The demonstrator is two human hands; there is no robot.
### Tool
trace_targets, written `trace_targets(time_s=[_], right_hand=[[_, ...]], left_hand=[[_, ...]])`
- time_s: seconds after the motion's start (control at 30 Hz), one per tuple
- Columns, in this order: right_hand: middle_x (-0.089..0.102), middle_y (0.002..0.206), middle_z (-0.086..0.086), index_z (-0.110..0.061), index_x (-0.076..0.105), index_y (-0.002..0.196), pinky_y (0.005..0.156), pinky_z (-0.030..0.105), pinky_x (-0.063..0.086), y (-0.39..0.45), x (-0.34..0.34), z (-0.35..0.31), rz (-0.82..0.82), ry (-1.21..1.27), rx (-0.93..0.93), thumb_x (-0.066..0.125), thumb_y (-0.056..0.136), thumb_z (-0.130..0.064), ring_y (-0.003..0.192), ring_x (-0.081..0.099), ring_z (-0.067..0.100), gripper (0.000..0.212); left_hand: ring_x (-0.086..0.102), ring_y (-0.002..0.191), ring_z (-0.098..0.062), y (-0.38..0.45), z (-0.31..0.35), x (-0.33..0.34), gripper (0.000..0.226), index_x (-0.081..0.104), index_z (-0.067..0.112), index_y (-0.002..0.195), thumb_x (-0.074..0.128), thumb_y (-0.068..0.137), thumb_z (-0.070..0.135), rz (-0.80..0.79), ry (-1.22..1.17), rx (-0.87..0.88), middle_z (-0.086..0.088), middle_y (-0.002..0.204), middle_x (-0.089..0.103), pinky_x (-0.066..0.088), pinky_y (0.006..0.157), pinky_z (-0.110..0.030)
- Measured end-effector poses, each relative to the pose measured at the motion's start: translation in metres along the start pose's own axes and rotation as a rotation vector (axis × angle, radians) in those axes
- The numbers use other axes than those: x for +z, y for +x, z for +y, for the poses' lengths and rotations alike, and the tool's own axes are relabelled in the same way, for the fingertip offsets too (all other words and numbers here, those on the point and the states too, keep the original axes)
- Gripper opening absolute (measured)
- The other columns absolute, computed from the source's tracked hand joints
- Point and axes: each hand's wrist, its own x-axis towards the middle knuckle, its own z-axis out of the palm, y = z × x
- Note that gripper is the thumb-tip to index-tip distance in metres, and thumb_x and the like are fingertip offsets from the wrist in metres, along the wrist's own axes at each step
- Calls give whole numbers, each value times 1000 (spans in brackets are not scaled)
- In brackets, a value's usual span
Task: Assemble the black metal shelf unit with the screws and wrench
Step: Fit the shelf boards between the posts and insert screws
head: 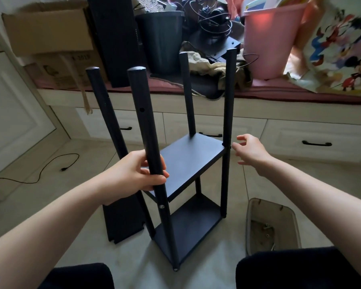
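The black metal shelf unit (188,161) stands upright on the tiled floor between my knees, with two shelf boards fixed between several round posts. My left hand (133,174) grips the near left post (148,130) just above the upper board. My right hand (251,150) hovers with relaxed fingers beside the far right post (228,101), at the corner of the upper board, holding nothing. A loose black shelf panel (121,222) lies on the floor to the left. Screws (266,231) lie in a clear plastic tray (251,226) at the lower right. I see no wrench.
A window bench with drawers (290,138) runs across the back, piled with cardboard boxes (48,28), a black bin (161,40), a pink bin (271,42) and cloth. A black cable (40,170) trails on the floor at left. My knees fill the bottom edge.
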Motion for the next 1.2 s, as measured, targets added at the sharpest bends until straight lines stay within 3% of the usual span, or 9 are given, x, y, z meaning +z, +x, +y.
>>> trace_targets(time_s=[0.13, 0.3, 0.53, 0.63, 0.93, 1.07, 1.2], right_hand=[[55, 129, 5, -25, 28, 150, 94, 41, 50, 6, 3, -7, -14, -20, -54, 52, 98, -30, 102, 58, 21, 57], [61, 115, 5, -22, 37, 139, 84, 34, 47, 6, 11, -11, -19, 30, -85, 49, 99, -20, 94, 64, 19, 42], [61, 84, -1, -15, 48, 115, 46, 12, 36, -2, 6, -8, 121, -18, -146, 49, 101, -20, 66, 56, 1, 15], [65, 88, 5, -11, 50, 114, 46, 9, 38, -7, 4, -4, 137, -49, -184, 48, 101, -17, 65, 56, 0, 14], [65, 97, 11, -12, 45, 113, 46, 13, 39, -23, -22, 13, 193, -35, -145, 47, 101, -16, 68, 58, 4, 12], [61, 88, 8, -17, 38, 122, 54, 22, 37, -30, -35, 17, 188, -71, -164, 44, 101, -14, 72, 60, 14, 22], [61, 94, 13, -19, 35, 125, 66, 34, 42, -38, -40, 15, 152, -62, -154, 43, 101, -12, 79, 61, 26, 27]], left_hand=[[73, 96, -16, -1, -2, -5, 16, 62, 6, 98, 72, 87, -1, -23, 22, 2, -9, 96, 74, 62, 83, -38], [74, 96, -17, -2, -7, -11, 18, 63, 7, 100, 73, 87, -1, 37, 46, -4, -6, 97, 75, 60, 88, -44], [74, 92, -20, -1, -16, -17, 21, 63, 12, 99, 73, 86, -2, 137, 81, 30, -3, 94, 76, 60, 86, -42], [74, 91, -20, 0, -17, -17, 23, 64, 13, 97, 74, 85, -4, 164, 85, 71, -2, 94, 75, 59, 84, -35], [73, 90, -19, 13, -6, 1, 26, 62, 12, 98, 71, 85, -8, 205, 83, 158, -6, 93, 73, 59, 82, -28], [73, 90, -18, 23, -3, 6, 29, 61, 16, 100, 72, 85, -6, 239, 92, 171, -3, 95, 73, 59, 85, -35], [73, 88, -16, 33, -8, 3, 33, 61, 18, 102, 73, 84, -6, 293, 108, 149, 1, 94, 73, 59, 88, -43]])
